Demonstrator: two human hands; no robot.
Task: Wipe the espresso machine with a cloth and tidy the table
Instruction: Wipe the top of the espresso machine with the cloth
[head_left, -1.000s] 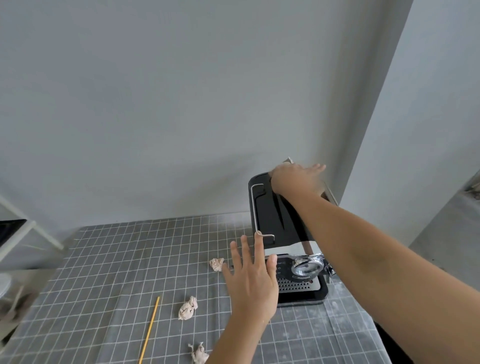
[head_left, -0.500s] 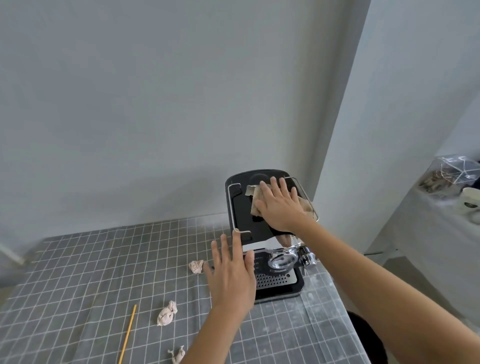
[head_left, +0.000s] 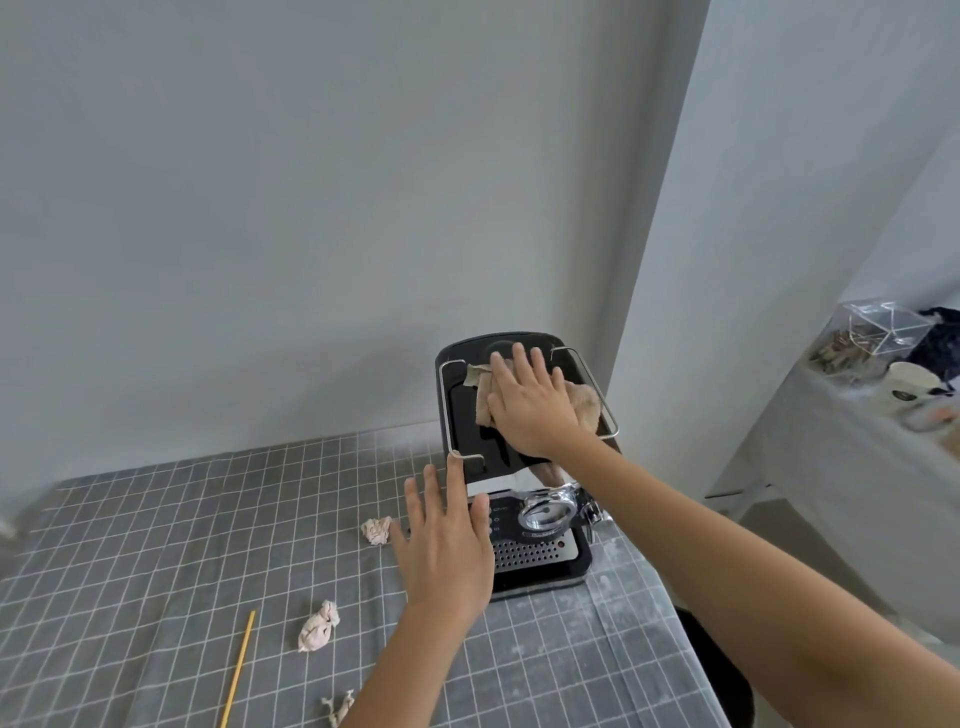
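We have the espresso machine (head_left: 511, 467) standing at the far right corner of the table (head_left: 156, 545), close to the wall. Our right hand (head_left: 535, 402) lies flat on its black top, fingers spread, pressing the beige cloth (head_left: 584, 410) down inside the wire rail; a tail of cloth hangs over the front edge. Our left hand (head_left: 447, 545) hovers open with fingers apart just in front of the machine's left side; whether it touches the machine we cannot tell.

We judge this to be the wiping step, on the top panel. Next we likely need to sweep the cloth across the rest of the top, then down to the front and the drip tray (head_left: 535, 558), with the left hand steadying the body.

Tidying is not yet done: three crumpled paper scraps (head_left: 318, 626) and a yellow stick (head_left: 236, 670) lie toward the near edge.

On the side surface at right, a clear plastic box (head_left: 878, 325) holds something we cannot make out.
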